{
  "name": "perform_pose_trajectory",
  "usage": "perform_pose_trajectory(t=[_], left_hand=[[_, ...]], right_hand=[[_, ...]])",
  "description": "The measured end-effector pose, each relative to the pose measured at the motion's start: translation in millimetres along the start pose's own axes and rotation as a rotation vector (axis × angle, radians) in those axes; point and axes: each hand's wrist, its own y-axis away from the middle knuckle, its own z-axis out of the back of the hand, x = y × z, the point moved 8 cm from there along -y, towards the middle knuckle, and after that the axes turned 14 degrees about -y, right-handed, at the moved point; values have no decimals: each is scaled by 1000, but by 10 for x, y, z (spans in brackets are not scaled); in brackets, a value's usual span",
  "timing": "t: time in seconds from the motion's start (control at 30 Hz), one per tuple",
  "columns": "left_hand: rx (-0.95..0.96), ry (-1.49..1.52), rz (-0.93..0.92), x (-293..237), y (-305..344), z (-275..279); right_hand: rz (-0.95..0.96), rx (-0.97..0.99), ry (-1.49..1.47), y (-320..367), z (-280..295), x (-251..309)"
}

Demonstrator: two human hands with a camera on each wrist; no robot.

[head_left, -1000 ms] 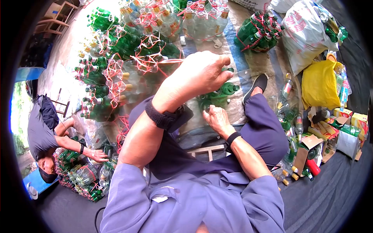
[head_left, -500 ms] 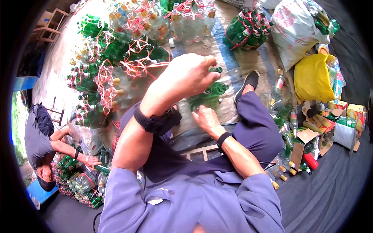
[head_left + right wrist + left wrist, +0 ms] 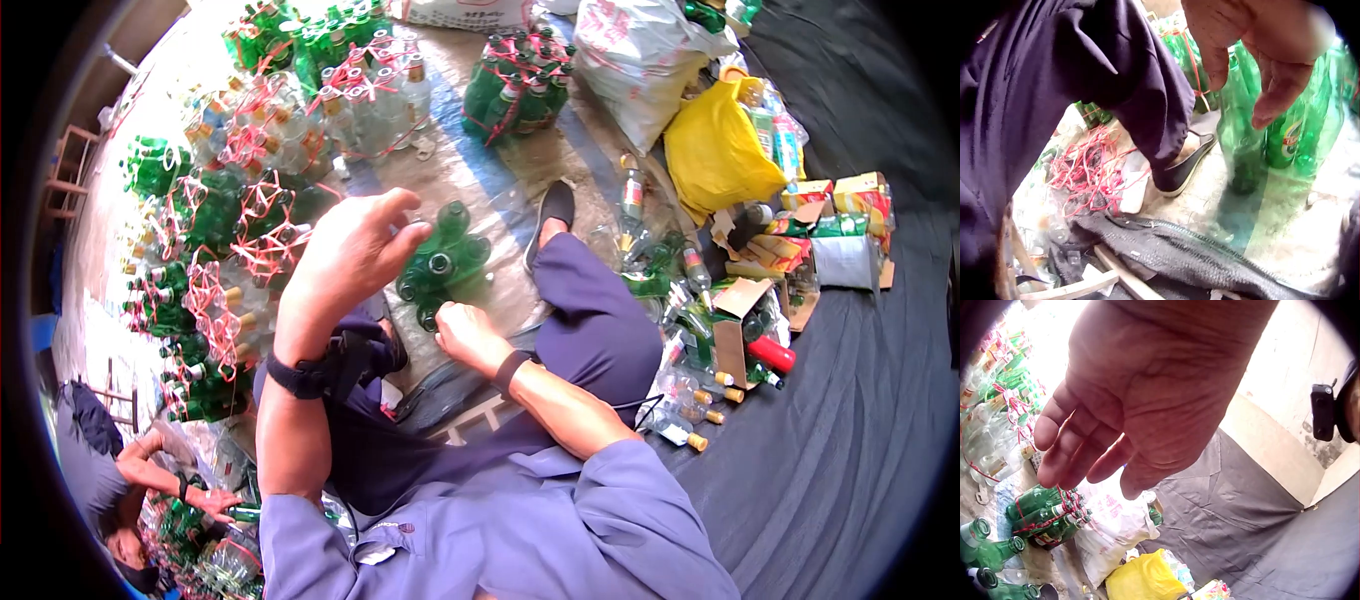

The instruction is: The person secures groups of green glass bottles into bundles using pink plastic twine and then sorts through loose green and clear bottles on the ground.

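A small cluster of green glass bottles (image 3: pixel 445 262) stands on the ground sheet between the legs. My right hand (image 3: pixel 472 336) is at the near side of the cluster. In the right wrist view, its thumb and a finger lie either side of the neck of an upright green bottle (image 3: pixel 1240 137), pinching it. My left hand (image 3: pixel 350 245) hovers at the cluster's left side. The left wrist view has that hand (image 3: pixel 1122 412) with loosely bent fingers and nothing in them. A label shows on one bottle (image 3: pixel 1285 140) behind the pinched one.
Bottle bundles tied with pink string (image 3: pixel 270 225) fill the left. A tied green bundle (image 3: pixel 518 90), white sack (image 3: pixel 640 70) and yellow bag (image 3: pixel 720 150) lie ahead. Loose bottles (image 3: pixel 690 330) lie right. Pink string (image 3: pixel 1088 169) is heaped beside a shoe (image 3: pixel 1179 175). Another person (image 3: pixel 130 480) works at left.
The head view has swung, shifting the scene leftward. My left hand has drawn off the cluster, uncovering more bottles. My right hand stays beside them. The other person now holds a green bottle.
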Motion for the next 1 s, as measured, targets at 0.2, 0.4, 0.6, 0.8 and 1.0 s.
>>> perform_pose_trajectory(t=[0.2, 0.4, 0.6, 0.8, 1.0], left_hand=[[21, -3, 43, -1, -14, -18], [30, -22, 54, 36, -43, -73], [23, -60, 30, 5, -62, -83], [8, -107, -34, -54, -103, -141], [53, -155, -40, -121, -159, -220]], right_hand=[[30, -42, 34, 62, 546, 260], [97, -190, -59, 236, 1683, 444], [-39, -505, -355, 782, 3170, -208], [-484, -445, 238, 1157, 3275, -2283], [-792, -411, 150, 1413, 2599, -3321]])
